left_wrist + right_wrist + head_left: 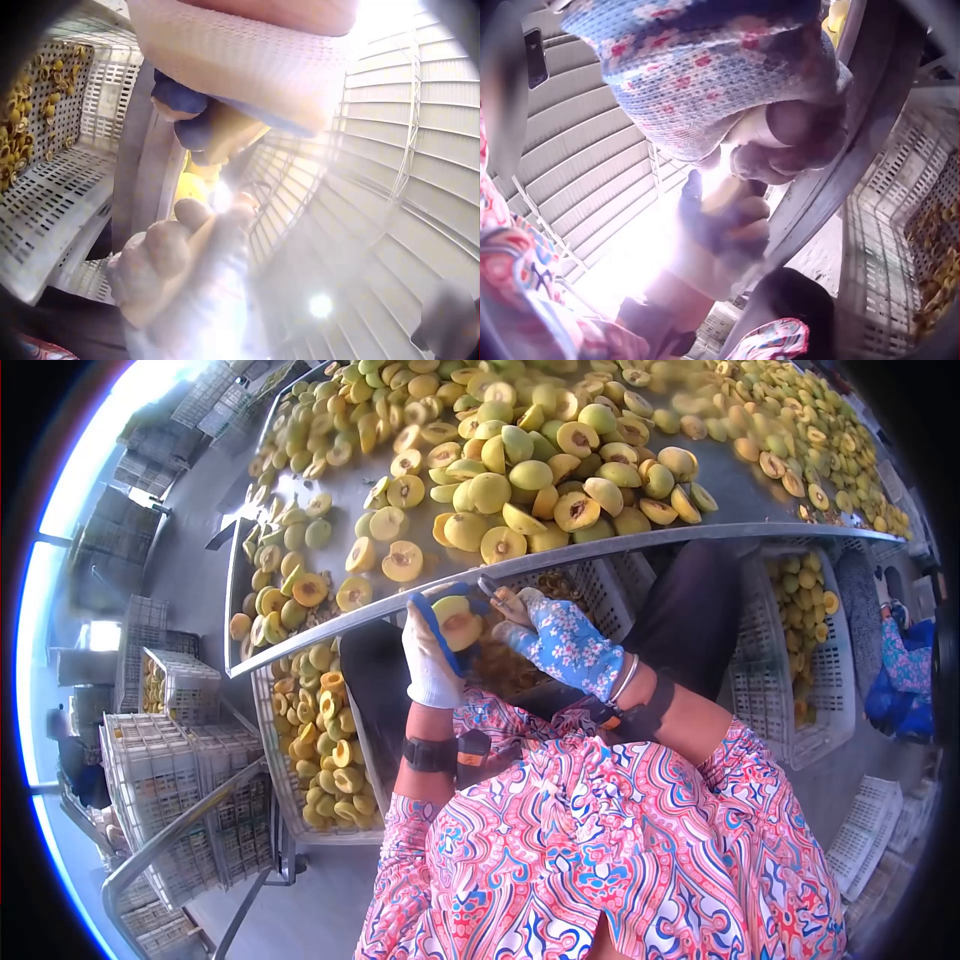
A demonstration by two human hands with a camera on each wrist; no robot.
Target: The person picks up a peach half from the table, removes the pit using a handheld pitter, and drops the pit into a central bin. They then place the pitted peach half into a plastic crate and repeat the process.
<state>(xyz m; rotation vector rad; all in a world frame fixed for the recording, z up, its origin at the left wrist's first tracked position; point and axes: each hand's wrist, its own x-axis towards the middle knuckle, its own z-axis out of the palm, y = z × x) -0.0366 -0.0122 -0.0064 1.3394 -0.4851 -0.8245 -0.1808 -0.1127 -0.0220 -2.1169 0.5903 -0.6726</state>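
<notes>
In the head view my left hand (430, 652), in a white glove with blue palm and fingers, holds a halved yellow-green fruit (460, 626), its cut face up with a brown centre. My right hand (565, 645), in a blue floral glove with bare-looking fingertips, grips a small tool (487, 586) whose metal end points at the fruit. Most of that tool is hidden by the fingers. Both hands meet just below the metal table's near rim (560, 557). Glare blurs the hands in the left wrist view, where fingers of both come close together.
Many halved fruits (490, 490) are heaped on the metal table. Below it, a crate of fruit halves (325, 750) stands at left and another crate (795, 660) at right. Between my legs sits a crate (600, 595) with brown scraps. Stacked crates (180, 790) and a metal rail (180, 825) are farther left.
</notes>
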